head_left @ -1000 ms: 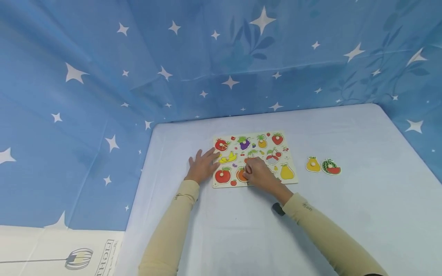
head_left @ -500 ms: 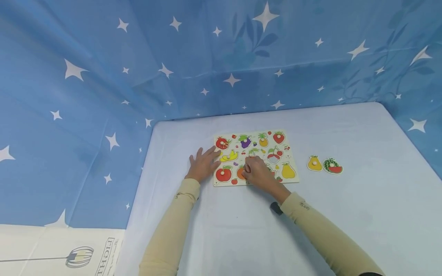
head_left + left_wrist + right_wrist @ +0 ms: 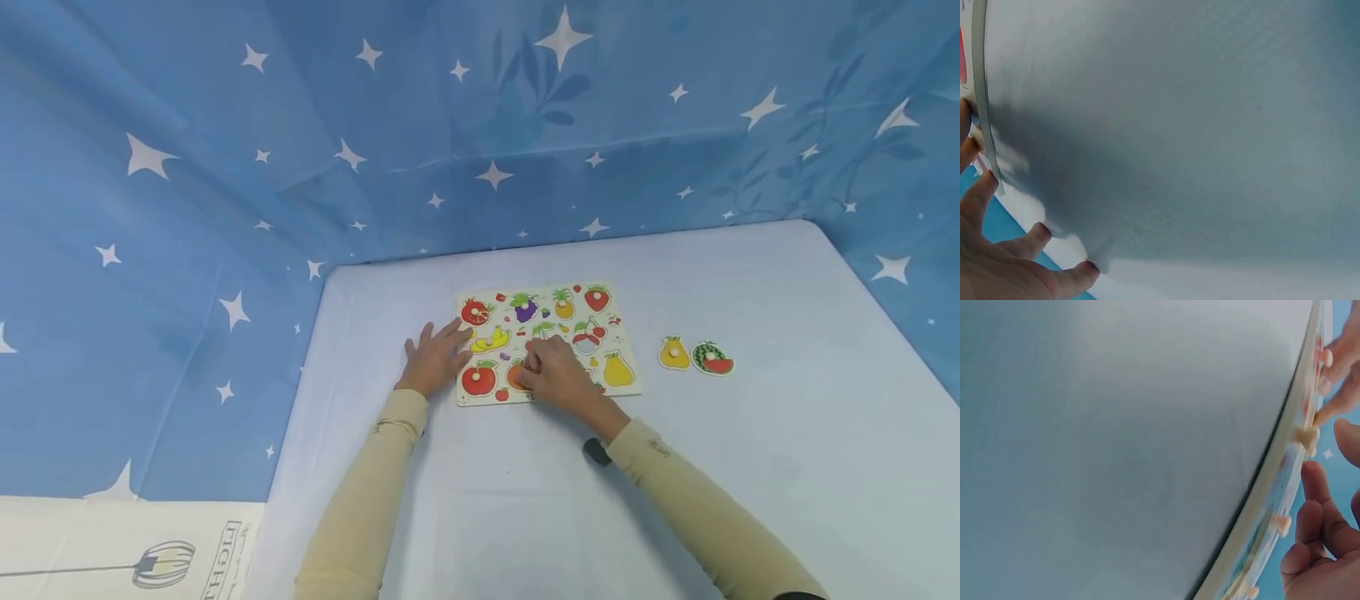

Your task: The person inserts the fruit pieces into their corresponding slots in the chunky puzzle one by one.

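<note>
A wooden fruit peg puzzle (image 3: pixel 618 321) lies on the table, with several knobbed pieces in its slots. My left hand (image 3: pixel 435 358) rests at its left edge with fingers spread and fingertips on the board. My right hand (image 3: pixel 558 379) is over the lower middle, fingers bent beside the orange piece (image 3: pixel 515 377) and partly covering it. In the right wrist view the thumb and index fingertip (image 3: pixel 1313 478) stand apart near a knob (image 3: pixel 1307 436), with nothing between them. The apple piece (image 3: pixel 478 381) sits at lower left. A yellow pear picture without a knob (image 3: pixel 618 369) shows at lower right.
Right of the board, a loose pear piece (image 3: pixel 674 354) and a loose watermelon piece (image 3: pixel 712 358) lie on the white tablecloth (image 3: pixel 525 508). A small dark object (image 3: pixel 597 452) shows beside the right wrist. Blue star-patterned cloth (image 3: pixel 420 117) hangs behind the table.
The view has shifted slightly. Both hands stay at the same places on the board, with the right fingers shifting a little near the orange piece. The loose pieces have not moved.
</note>
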The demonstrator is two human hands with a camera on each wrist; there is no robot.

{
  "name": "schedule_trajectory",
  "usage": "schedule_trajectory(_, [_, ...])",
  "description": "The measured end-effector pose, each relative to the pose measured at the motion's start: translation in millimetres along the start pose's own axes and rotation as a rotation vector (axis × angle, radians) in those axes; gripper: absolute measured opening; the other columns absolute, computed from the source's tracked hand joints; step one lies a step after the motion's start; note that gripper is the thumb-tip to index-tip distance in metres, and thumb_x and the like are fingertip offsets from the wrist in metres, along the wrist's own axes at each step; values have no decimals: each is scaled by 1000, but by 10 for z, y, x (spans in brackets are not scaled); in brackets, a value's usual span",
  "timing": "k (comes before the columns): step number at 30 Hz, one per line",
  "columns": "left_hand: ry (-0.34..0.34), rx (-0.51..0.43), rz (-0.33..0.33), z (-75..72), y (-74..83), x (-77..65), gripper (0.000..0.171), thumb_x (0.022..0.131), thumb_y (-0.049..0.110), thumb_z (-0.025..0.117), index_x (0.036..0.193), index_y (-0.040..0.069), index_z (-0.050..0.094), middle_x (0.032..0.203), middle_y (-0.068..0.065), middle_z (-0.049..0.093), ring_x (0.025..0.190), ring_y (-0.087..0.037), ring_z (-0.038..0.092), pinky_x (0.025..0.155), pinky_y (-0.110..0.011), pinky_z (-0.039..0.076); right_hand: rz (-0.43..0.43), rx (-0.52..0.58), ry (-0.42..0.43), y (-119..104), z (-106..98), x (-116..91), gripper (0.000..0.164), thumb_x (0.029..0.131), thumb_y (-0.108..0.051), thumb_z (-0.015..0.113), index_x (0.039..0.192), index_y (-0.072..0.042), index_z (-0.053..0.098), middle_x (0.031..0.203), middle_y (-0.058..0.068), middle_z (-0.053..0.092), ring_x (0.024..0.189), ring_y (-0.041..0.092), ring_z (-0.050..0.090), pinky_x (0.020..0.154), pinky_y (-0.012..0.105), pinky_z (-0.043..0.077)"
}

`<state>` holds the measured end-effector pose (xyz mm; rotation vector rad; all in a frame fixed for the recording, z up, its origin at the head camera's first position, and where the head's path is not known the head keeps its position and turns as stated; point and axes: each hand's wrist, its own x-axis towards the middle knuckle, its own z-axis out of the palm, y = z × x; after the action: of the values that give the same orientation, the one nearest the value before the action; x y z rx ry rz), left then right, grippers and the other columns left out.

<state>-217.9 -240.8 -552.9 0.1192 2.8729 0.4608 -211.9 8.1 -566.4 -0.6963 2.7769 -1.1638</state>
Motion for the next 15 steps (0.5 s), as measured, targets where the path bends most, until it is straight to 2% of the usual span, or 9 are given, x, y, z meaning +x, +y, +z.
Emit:
schedule_trajectory(6, [1,18,3,10,2,2,55,98,45,54,150,33,39,161,8,23,148,-39,12,110,-72,13,65,94,24,65,-136,-52,31,87,-21,75,76,-12,47,72,4,46,78,22,42,65,35,36])
schedule_trajectory(15, [7,13,12,18,6,9,54,98,44,55,149,33,41,161,8,24,147,-39,13,109,-72,14,88,183,70,233,-343,-114,28,89,-15,71,78,-10,46,81,5,54,76,21,49,66,35,42])
